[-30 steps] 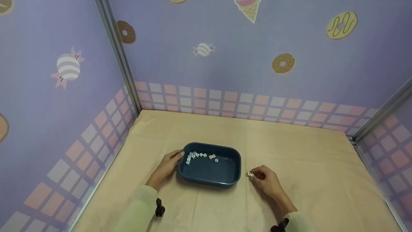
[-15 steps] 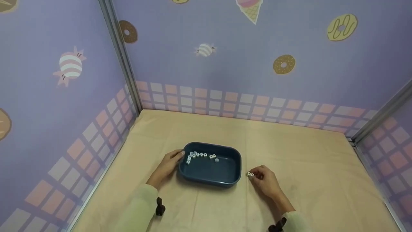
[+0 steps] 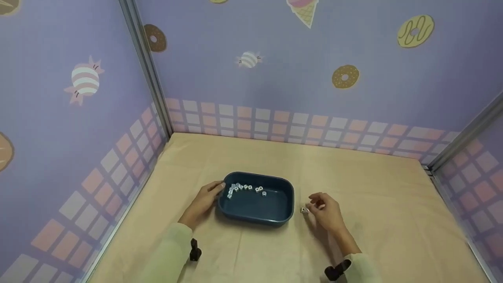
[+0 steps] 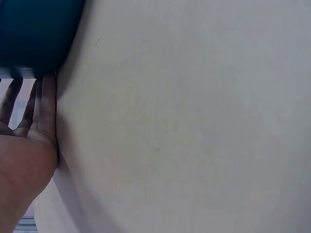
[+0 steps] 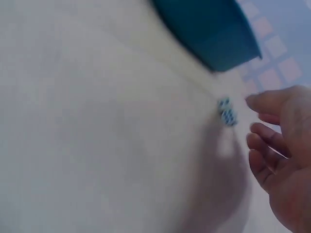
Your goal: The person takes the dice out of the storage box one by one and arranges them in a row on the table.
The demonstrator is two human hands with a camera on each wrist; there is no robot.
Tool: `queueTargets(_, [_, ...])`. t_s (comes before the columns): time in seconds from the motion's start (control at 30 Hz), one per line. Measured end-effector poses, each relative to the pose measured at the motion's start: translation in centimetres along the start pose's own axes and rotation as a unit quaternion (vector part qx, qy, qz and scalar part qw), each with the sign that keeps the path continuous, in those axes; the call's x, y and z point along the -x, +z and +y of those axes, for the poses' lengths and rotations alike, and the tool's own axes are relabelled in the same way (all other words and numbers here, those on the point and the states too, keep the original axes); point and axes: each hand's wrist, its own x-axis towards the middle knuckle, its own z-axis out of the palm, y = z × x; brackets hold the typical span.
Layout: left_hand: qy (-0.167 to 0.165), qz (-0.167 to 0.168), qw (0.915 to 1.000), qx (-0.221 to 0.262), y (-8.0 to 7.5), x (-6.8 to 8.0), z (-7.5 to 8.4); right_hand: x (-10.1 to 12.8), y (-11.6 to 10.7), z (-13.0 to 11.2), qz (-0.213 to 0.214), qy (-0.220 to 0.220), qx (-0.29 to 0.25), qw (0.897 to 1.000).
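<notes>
A dark blue tray (image 3: 251, 217) sits on the beige table and holds several small white dice (image 3: 245, 188) along its far left side. My left hand (image 3: 204, 200) rests against the tray's left wall with straight fingers (image 4: 41, 104) touching the tray (image 4: 34, 34). Two small white dice (image 3: 303, 210) lie on the table just right of the tray. In the right wrist view they seem stacked (image 5: 226, 112), blurred, close to the tray's corner (image 5: 209, 34). My right hand (image 3: 324, 208) hovers right beside them, its fingers (image 5: 265, 138) loosely curled and apart from the dice, holding nothing.
Purple walls with sweets patterns close the table (image 3: 373, 188) in on the left, back and right. Metal posts (image 3: 147, 70) stand in the corners. The beige cloth spreads wide to the right of and behind the tray.
My right hand pinched the dice on the table before; now it has let go and lifted slightly up and right, leaving them beside the tray. The left hand has stayed put.
</notes>
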Motion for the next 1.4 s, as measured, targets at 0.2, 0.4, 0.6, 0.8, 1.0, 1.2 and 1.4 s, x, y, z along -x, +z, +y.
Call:
queueTargets(0.2, [0.009,0.009,0.9998,-0.014,-0.2,-0.2,0.1,-2.8,2.0,-5.1,0.034,-0.094,-0.041,0.994])
queueTargets(0.4, [0.011,0.000,0.9998,-0.017,0.1,0.0,0.0,-4.9,5.8,-7.6,-0.020,-0.107,-0.026,0.994])
queueTargets(0.6, [0.012,0.000,0.9998,-0.015,0.2,0.0,0.0,-5.9,9.1,-8.2,-0.071,-0.091,-0.002,0.993])
queueTargets(0.8, [0.026,-0.012,0.9996,-0.006,0.1,0.0,-0.2,-6.0,10.5,-7.8,-0.096,-0.106,0.073,0.987])
queueTargets(1.0, [0.026,-0.013,0.9996,-0.003,-0.2,0.1,-0.2,-5.9,10.8,-7.6,-0.103,-0.088,0.102,0.986])
queueTargets(1.2, [0.030,-0.013,0.9994,-0.012,-0.3,0.0,-0.3,-6.0,11.1,-7.6,-0.117,-0.071,0.157,0.978])
queueTargets(1.4, [0.026,-0.006,0.9996,-0.014,-0.2,0.0,-0.2,-5.9,11.3,-7.6,-0.140,-0.075,0.199,0.967])
